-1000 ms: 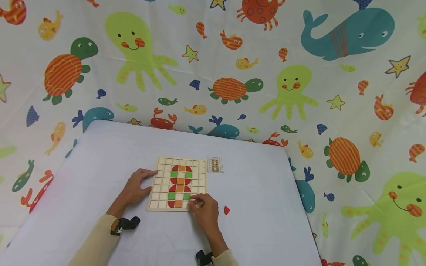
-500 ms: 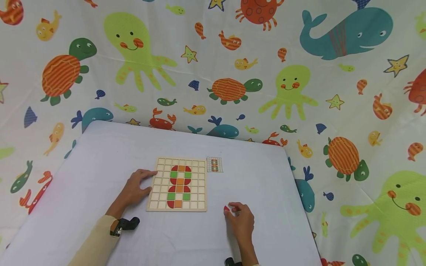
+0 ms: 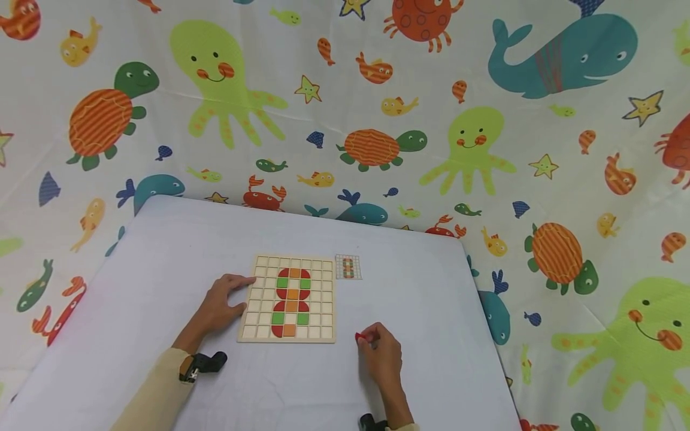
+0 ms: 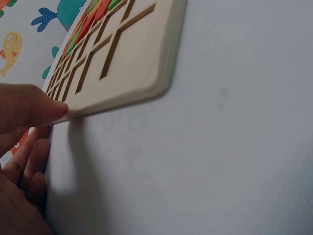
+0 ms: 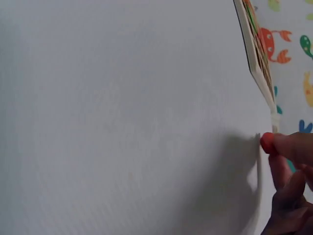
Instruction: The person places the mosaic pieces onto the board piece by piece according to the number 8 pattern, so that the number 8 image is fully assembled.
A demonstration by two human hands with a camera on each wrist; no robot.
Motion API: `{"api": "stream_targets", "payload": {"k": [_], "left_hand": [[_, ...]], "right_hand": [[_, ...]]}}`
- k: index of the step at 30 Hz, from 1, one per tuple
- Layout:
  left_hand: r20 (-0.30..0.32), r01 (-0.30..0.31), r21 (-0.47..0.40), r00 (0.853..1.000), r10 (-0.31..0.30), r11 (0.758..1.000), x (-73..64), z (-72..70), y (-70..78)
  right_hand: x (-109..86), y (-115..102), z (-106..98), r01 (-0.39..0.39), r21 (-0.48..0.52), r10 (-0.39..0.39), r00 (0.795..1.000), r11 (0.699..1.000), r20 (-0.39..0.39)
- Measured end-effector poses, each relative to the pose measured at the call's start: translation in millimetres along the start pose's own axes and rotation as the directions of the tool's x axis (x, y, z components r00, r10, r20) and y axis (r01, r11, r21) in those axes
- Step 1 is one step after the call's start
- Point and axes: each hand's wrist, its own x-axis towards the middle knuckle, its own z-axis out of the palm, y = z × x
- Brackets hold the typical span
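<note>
A square wooden grid board (image 3: 326, 299) lies on the white table, its middle columns filled with red, green and orange tiles. In its bottom tile row, a red rounded tile (image 3: 277, 330) and an orange tile (image 3: 289, 330) sit side by side; the cell right of them is bare. My left hand (image 3: 220, 302) rests against the board's left edge, a fingertip touching the rim in the left wrist view. To the right of the board, my right hand (image 3: 384, 353) pinches a small red tile (image 5: 266, 142) between thumb and finger, partly hidden by the fingertips.
A small card (image 3: 348, 267) printed with a similar coloured grid pattern lies beside the board's upper right corner. Behind the table (image 3: 420, 275) hangs a curtain (image 3: 334, 90) printed with sea animals.
My right hand left the board's lower right and moved right to the red tile on the table. It now pinches that tile, shifted slightly left. The left hand stays put.
</note>
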Motion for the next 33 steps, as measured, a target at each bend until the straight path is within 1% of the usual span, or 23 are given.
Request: {"api": "stream_targets", "payload": {"k": [2,4,6,9,11,15,19,23,27,30,33], "left_hand": [[0.0,-0.003,0.002,1.0,0.003,1.0,0.3,0.4,0.2],[-0.001,-0.004,0.001,1.0,0.004,1.0,0.6,0.4,0.5],[-0.004,-0.003,0.005,1.0,0.003,1.0,0.8,0.3,0.6],[-0.005,-0.002,0.008,1.0,0.003,1.0,0.8,0.0,0.8],[-0.005,-0.003,0.006,1.0,0.003,1.0,0.7,-0.2,0.7],[-0.002,-0.001,-0.005,1.0,0.001,1.0,0.1,-0.4,0.6],[0.0,0.005,-0.004,1.0,-0.005,1.0,-0.1,0.1,0.7],[0.0,0.014,0.003,1.0,-0.014,1.0,0.1,0.4,0.5],[-0.002,0.012,0.005,1.0,-0.012,1.0,0.0,0.1,0.8],[-0.004,0.007,0.006,1.0,-0.007,1.0,0.1,-0.1,0.9],[-0.004,0.005,0.008,1.0,-0.005,1.0,0.3,-0.2,0.6]], "right_hand": [[-0.1,-1.8,3.3,0.025,0.051,-0.024,1.0,0.998,-0.006],[-1.4,-5.8,6.2,0.067,0.103,-0.065,0.998,0.992,-0.021],[-3.9,-12.1,9.2,0.107,0.142,-0.103,0.994,0.984,-0.037],[-8.2,-24.1,15.7,0.137,0.183,-0.132,0.991,0.974,-0.037],[-11.0,-32.6,21.6,0.138,0.203,-0.137,0.99,0.969,-0.021],[-15.6,-48.5,35.8,0.152,0.233,-0.166,0.985,0.961,0.041],[-18.9,-59.8,47.0,0.193,0.25,-0.22,0.972,0.949,0.085],[-20.5,-65.1,51.6,0.222,0.27,-0.261,0.958,0.937,0.119],[-20.3,-66.7,52.2,0.203,0.3,-0.257,0.954,0.932,0.152],[-19.3,-66.9,51.2,0.168,0.319,-0.235,0.955,0.933,0.182],[-17.8,-67.0,48.7,0.133,0.359,-0.22,0.952,0.924,0.214]]}}
